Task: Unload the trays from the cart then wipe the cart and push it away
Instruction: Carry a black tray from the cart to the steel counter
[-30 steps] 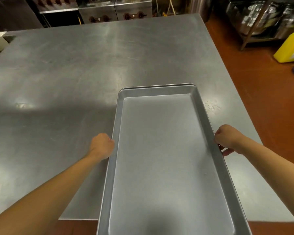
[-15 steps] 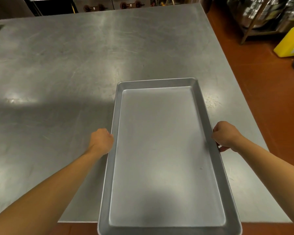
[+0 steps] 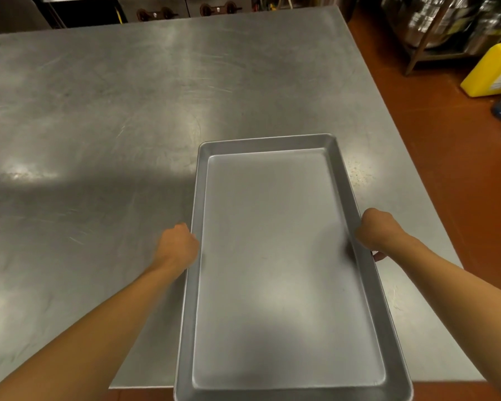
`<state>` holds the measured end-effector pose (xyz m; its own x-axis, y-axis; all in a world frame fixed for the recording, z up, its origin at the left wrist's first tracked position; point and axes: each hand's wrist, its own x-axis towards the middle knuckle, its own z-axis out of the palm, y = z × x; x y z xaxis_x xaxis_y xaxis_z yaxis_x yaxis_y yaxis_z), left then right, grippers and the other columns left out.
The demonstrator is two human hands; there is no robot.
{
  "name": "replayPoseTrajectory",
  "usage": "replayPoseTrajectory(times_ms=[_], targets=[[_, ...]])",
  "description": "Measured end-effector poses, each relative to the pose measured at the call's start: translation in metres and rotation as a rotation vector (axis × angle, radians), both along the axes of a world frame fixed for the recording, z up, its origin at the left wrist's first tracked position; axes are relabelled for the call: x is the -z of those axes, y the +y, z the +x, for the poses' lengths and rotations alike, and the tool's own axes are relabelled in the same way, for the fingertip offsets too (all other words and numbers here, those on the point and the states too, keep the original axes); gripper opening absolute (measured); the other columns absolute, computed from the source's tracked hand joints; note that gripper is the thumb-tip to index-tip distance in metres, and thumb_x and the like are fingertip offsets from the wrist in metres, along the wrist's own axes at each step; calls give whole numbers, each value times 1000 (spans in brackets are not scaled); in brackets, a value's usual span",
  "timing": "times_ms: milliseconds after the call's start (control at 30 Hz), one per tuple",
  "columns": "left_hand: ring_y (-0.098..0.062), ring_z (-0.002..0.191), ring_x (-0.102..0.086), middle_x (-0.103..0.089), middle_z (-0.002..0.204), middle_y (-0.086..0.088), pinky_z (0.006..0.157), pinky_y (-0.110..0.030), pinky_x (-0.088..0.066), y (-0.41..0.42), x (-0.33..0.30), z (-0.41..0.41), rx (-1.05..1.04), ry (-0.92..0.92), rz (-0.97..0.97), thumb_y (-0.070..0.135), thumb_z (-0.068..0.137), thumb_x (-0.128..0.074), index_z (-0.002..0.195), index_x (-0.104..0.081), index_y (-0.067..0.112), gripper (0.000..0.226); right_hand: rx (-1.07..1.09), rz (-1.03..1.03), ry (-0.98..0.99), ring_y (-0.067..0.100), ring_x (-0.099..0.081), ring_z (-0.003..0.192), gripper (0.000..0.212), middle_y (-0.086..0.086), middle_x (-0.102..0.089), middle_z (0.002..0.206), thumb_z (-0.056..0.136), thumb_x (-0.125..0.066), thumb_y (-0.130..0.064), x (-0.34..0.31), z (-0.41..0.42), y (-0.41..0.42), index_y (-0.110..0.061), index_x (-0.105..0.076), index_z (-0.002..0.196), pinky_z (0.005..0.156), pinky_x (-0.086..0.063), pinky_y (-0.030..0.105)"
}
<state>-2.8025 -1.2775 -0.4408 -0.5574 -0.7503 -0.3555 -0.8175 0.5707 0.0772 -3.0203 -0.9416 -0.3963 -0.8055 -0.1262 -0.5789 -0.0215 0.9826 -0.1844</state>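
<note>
Left hand (image 3: 180,246) and right hand (image 3: 373,231) grip tray (image 3: 284,256) by its long rims, level, for setting on worktop (image 3: 113,111).

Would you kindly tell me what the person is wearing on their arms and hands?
Nothing that shows: both forearms are bare up to the frame edge, with no sleeves in view. The left hand and right hand wear no gloves, and no watch or bracelet shows at either wrist.
</note>
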Motion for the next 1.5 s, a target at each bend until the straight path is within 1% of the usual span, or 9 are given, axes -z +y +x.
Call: replayPoseTrajectory(times_ms=[167, 267, 367, 467, 567, 633, 767, 1000, 1500], targets=[[-40, 120, -61, -66, 128, -21, 92, -39, -50, -5, -27, 4, -11, 11, 99, 41, 102, -55, 123, -63, -1, 47, -135, 86, 84, 22, -60, 69, 13, 6, -56, 81, 91, -58, 1, -18, 7, 0, -5, -57, 103, 59, -55, 30], [-37, 113, -64, -69, 119, -19, 87, -38, -48, -10, -80, -3, 2, 144, 152, 53, 100, -54, 116, -64, 3, 54, -207, -12, 121, 24, -64, 90, 28, 7, -65, 104, 99, -63, -20, -62, 2, -5, -6, -56, 123, 68, -48, 26], [-28, 90, -69, -72, 99, -13, 75, -34, -51, -10, -173, -20, -53, 522, 316, 62, 93, -58, 112, -67, 6, 60, -133, -374, 213, 28, -62, 112, 48, 10, -62, 132, 100, -60, -43, -143, 3, -21, -10, -54, 136, 89, -50, 35], [-19, 104, -68, -69, 105, 6, 89, -40, -53, 6, -306, -35, -77, 1015, 516, 75, 79, -59, 104, -67, 25, 56, -54, -836, 345, 13, -62, 111, 53, -5, -64, 129, 95, -53, -64, -251, 18, -33, -26, -56, 133, 96, -55, 40], [-16, 115, -64, -68, 116, 7, 97, -45, -50, 30, -432, -25, 60, 1415, 554, 66, 90, -52, 103, -66, 33, 38, -60, -1266, 494, 2, -64, 109, 35, -19, -66, 117, 96, -48, -67, -357, 51, -36, -44, -61, 119, 100, -55, 41], [-10, 121, -61, -67, 127, 10, 105, -45, -47, 48, -496, -5, 195, 1583, 537, 69, 87, -48, 119, -65, 36, 49, -125, -1490, 554, -3, -62, 115, 33, -19, -66, 123, 97, -46, -66, -415, 78, -33, -48, -60, 120, 104, -52, 39], [-4, 133, -53, -62, 139, 15, 115, -48, -39, 80, -573, 51, 446, 1735, 410, 72, 86, -45, 141, -55, 35, 67, -317, -1647, 682, 2, -51, 135, 71, -19, -56, 143, 85, -44, -84, -493, 132, -18, -41, -51, 142, 114, -43, 44], [-17, 132, -58, -64, 139, 2, 113, -56, -38, 111, -564, 148, 465, 2048, 440, 66, 93, -37, 142, -55, 23, 67, -444, -1947, 661, 13, -50, 140, 79, -11, -52, 151, 87, -47, -79, -506, 212, -7, -30, -48, 149, 112, -41, 52], [-18, 134, -56, -64, 140, 2, 113, -56, -38, 113, -525, 250, 330, 1951, 195, 77, 83, -53, 143, -56, 25, 79, -608, -1924, 248, 12, -53, 137, 103, -11, -55, 148, 69, -55, -91, -465, 283, -93, -26, -47, 149, 111, -45, 51]])
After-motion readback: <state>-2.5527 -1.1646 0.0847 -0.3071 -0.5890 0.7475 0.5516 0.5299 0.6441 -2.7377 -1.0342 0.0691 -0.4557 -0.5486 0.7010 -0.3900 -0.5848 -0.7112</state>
